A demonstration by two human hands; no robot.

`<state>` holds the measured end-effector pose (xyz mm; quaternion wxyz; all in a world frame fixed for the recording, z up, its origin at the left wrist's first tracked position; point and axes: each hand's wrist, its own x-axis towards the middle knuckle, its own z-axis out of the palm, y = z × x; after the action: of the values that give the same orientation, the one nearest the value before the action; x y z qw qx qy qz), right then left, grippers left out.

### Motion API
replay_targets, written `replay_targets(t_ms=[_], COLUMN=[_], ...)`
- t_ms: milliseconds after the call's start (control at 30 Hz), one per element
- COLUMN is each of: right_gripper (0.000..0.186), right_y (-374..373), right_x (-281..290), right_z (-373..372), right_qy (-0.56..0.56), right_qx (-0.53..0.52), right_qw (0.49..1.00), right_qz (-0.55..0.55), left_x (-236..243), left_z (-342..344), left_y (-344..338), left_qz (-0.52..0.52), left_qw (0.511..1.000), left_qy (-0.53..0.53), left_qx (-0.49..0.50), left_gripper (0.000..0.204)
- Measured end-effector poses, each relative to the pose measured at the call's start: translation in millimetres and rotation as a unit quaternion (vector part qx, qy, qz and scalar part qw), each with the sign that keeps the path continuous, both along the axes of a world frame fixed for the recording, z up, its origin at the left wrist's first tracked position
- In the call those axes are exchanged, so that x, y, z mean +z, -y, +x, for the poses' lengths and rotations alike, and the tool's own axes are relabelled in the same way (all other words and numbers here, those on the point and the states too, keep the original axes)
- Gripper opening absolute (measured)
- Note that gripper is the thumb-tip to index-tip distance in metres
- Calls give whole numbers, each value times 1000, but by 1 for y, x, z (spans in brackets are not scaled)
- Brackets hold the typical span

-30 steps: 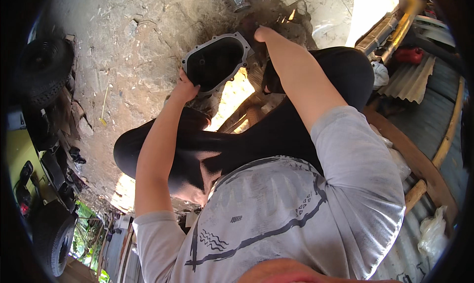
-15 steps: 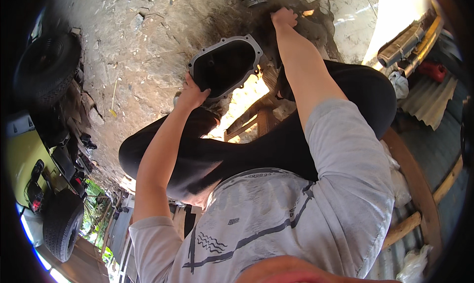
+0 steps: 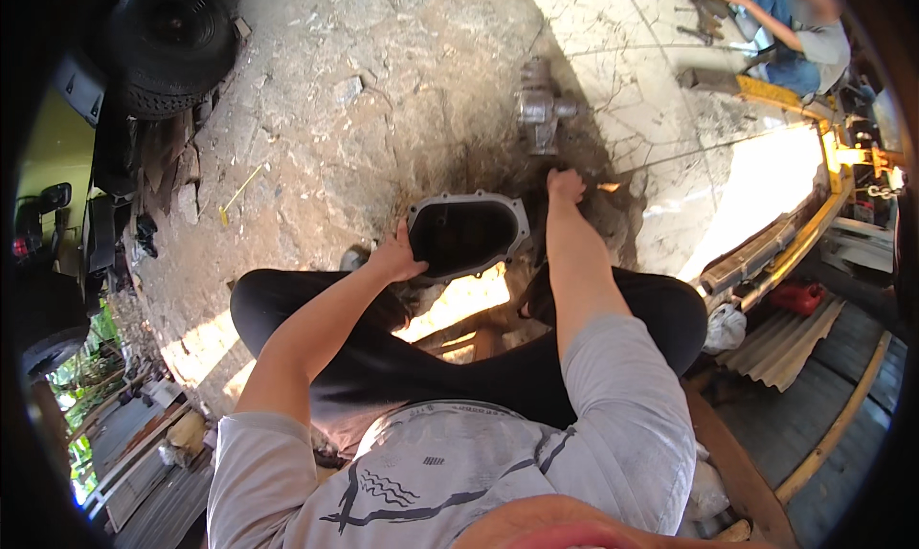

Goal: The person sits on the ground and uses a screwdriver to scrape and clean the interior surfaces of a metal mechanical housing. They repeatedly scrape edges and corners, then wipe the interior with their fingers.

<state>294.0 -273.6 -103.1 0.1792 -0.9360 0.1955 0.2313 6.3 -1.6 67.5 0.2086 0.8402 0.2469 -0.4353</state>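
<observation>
An oval, open-topped metal housing [image 3: 525, 225] with a grey flanged rim and a dark hollow inside stands on the ground between my knees. My left hand [image 3: 397, 254] is closed on the left side of its rim, the thumb along the near edge. Beyond the housing's right end, my right hand [image 3: 566, 185] is held low with its fingers curled in. Whatever those fingers may hold is hidden. Just past that hand lies a smaller grey metal casting [image 3: 541, 111] with a short side branch, apart from my fingers.
A large tyre [image 3: 170, 42] and a yellow-green vehicle body stand at the left. Cracked paving [image 3: 651, 89] covers the far right, where another person [image 3: 814, 46] sits. A yellow metal frame [image 3: 825, 166], a red container [image 3: 796, 297] and corrugated sheeting [image 3: 780, 343] are at the right.
The view has tipped up and shifted, bringing the whole metal casting and the other person into sight. My left hand stays on the housing's rim; my right hand remains curled beyond its right end.
</observation>
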Motion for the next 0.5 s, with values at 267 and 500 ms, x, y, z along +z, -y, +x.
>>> replay_targets(t_ms=[267, 500], right_gripper=[50, 32], right_y=[-7, -26], right_x=[14, 98], right_z=[-9, -73], right_qy=[213, 98], right_qx=[-180, -28], right_qw=[918, 897], right_qz=[281, 430], left_x=[-8, -13], left_z=[9, 3], left_y=[-3, -1], left_qz=[-23, -25], left_qw=[999, 999], left_qy=[-32, -22], left_qx=[-8, -14], left_gripper=[130, 127])
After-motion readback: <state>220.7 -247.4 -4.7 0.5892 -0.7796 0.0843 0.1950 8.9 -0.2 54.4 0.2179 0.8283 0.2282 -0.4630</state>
